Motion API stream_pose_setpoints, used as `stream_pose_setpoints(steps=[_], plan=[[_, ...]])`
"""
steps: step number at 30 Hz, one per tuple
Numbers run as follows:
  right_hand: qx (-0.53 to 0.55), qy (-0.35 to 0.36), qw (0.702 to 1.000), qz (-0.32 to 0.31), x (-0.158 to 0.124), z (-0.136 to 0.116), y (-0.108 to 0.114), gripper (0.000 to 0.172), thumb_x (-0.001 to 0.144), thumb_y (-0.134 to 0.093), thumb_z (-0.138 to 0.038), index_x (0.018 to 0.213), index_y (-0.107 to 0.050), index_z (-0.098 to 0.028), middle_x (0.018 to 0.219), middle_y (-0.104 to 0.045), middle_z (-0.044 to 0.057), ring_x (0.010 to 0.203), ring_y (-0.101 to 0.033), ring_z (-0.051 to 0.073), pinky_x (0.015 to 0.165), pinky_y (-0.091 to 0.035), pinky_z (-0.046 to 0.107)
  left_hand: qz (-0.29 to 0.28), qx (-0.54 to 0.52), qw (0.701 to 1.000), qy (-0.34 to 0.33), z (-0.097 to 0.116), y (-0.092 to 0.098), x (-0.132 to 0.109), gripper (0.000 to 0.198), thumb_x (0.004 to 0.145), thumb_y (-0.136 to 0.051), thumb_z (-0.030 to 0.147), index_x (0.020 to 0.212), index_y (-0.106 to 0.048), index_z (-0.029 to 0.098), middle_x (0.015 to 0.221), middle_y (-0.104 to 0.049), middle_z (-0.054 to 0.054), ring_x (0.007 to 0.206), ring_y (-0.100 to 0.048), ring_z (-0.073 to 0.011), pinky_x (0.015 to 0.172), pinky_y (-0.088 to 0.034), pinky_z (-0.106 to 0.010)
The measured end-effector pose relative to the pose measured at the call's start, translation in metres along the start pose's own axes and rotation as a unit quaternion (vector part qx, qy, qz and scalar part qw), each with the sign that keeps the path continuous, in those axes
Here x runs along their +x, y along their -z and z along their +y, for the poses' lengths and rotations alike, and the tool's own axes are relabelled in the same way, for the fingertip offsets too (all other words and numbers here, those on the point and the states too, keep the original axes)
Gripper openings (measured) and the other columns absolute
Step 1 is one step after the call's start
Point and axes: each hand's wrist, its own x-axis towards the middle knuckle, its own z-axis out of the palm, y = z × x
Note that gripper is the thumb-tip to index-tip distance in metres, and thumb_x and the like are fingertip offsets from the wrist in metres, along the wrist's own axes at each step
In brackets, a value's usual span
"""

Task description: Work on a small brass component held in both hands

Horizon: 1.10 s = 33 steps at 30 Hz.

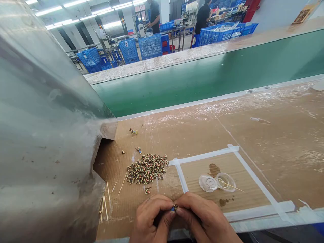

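A tiny painted piece in blue and dark colours point(174, 208), too small to make out in detail, is held just above the near edge of the worktop. The left hand point(149, 217) and the right hand point(204, 217) are both closed around it, pinching it between thumbs and fingertips, their knuckles close together.

Ahead of the hands, on the brown corrugated cardboard worktop point(227, 135), lies a heaped cluster of small figures point(146, 168) painted cream, red and dark green. One stray figure point(147, 191) sits just nearer the hands, and three more point(133, 131) lie scattered towards the far-left corner. Thin pale wooden sticks point(106, 202) lie loose along the left edge, beside a curved grey metal hood point(43, 135) that rises over that side.

To the right, a rectangle of white tape point(204, 156) marks out part of the cardboard. Inside it, two small clear plastic cups point(208, 183) stand just beside each other near a brown stain point(214, 169), and a thin wooden stick point(231, 185) lies across the right-hand cup.

Past the far edge runs a green conveyor belt point(202, 74). Beyond it, two people in dark shirts point(202, 17) stand at benches among blue plastic crates point(150, 46).
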Motion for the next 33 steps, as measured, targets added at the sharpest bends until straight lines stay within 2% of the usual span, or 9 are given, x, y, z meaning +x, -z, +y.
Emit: stream_pose_setpoints(steps=[7,10,13,18,22,25,30,33], plan=[[0.029,-0.018,0.999,0.005,-0.003,0.002,0.001,0.018,0.109,-0.049,-0.016,0.114,-0.065,-0.022,0.091,-0.071,0.003,0.081,-0.067,0.015,0.07,-0.053,0.022,0.022,0.01,1.0,0.001,0.002,0.002,0.003,0.008,0.096,-0.07,0.016,0.099,-0.073,0.022,0.088,-0.08,0.0,0.08,-0.077,-0.0119,0.077,-0.061,-0.016],[0.068,-0.053,0.996,0.032,-0.008,0.004,-0.001,0.023,0.109,-0.046,-0.014,0.12,-0.062,-0.026,0.098,-0.067,0.002,0.065,-0.062,0.01,0.057,-0.052,0.018,0.019,0.01,1.0,0.011,0.0,0.002,0.001,0.012,0.095,-0.069,0.013,0.101,-0.072,0.023,0.09,-0.08,0.001,0.081,-0.077,-0.0112,0.079,-0.06,-0.015],[0.102,-0.037,0.994,0.03,-0.01,0.006,-0.003,0.027,0.11,-0.044,-0.013,0.123,-0.062,-0.029,0.108,-0.061,0.003,0.056,-0.054,0.006,0.05,-0.05,0.016,0.022,0.003,1.0,0.017,-0.002,0.002,0.0,0.009,0.096,-0.068,0.016,0.101,-0.072,0.023,0.089,-0.078,0.002,0.08,-0.076,-0.0102,0.077,-0.059,-0.015],[0.059,0.002,0.998,0.035,-0.005,0.004,-0.001,0.033,0.105,-0.049,-0.009,0.123,-0.066,-0.031,0.109,-0.06,0.005,0.074,-0.064,0.012,0.062,-0.056,0.019,-0.005,0.02,1.0,0.024,0.0,0.004,0.0,0.007,0.097,-0.069,0.018,0.1,-0.072,0.024,0.092,-0.08,0.003,0.084,-0.077,-0.0101,0.08,-0.059,-0.014],[0.048,0.005,0.998,0.03,-0.007,0.004,0.001,0.037,0.104,-0.051,-0.005,0.125,-0.066,-0.032,0.113,-0.058,0.006,0.075,-0.065,0.012,0.061,-0.056,0.019,-0.007,0.023,1.0,0.019,0.002,0.005,0.0,0.004,0.099,-0.068,0.024,0.1,-0.072,0.024,0.092,-0.079,0.002,0.083,-0.077,-0.0107,0.079,-0.06,-0.016],[0.043,0.015,0.999,0.023,-0.01,0.008,-0.001,0.042,0.104,-0.049,-0.004,0.13,-0.066,-0.033,0.115,-0.056,0.007,0.074,-0.065,0.011,0.061,-0.056,0.019,-0.007,0.026,1.0,0.013,0.0,0.005,0.0,0.009,0.102,-0.066,0.029,0.098,-0.072,0.023,0.088,-0.079,0.001,0.08,-0.077,-0.0116,0.077,-0.059,-0.016],[0.047,0.009,0.998,0.037,-0.015,0.012,-0.004,0.028,0.107,-0.052,-0.014,0.12,-0.071,-0.03,0.107,-0.059,0.006,0.069,-0.065,0.012,0.057,-0.057,0.02,-0.011,0.023,1.0,0.007,-0.001,0.005,0.002,0.015,0.104,-0.063,0.034,0.097,-0.07,0.023,0.084,-0.077,0.0,0.076,-0.076,-0.0124,0.074,-0.058,-0.018],[0.049,0.001,0.998,0.048,-0.017,0.011,-0.003,0.028,0.108,-0.051,-0.014,0.123,-0.069,-0.03,0.112,-0.063,0.008,0.078,-0.068,0.015,0.061,-0.059,0.021,-0.012,0.026,1.0,-0.008,0.002,0.005,0.005,0.018,0.105,-0.06,0.035,0.097,-0.069,0.022,0.083,-0.077,-0.001,0.075,-0.075,-0.0128,0.073,-0.058,-0.018]])
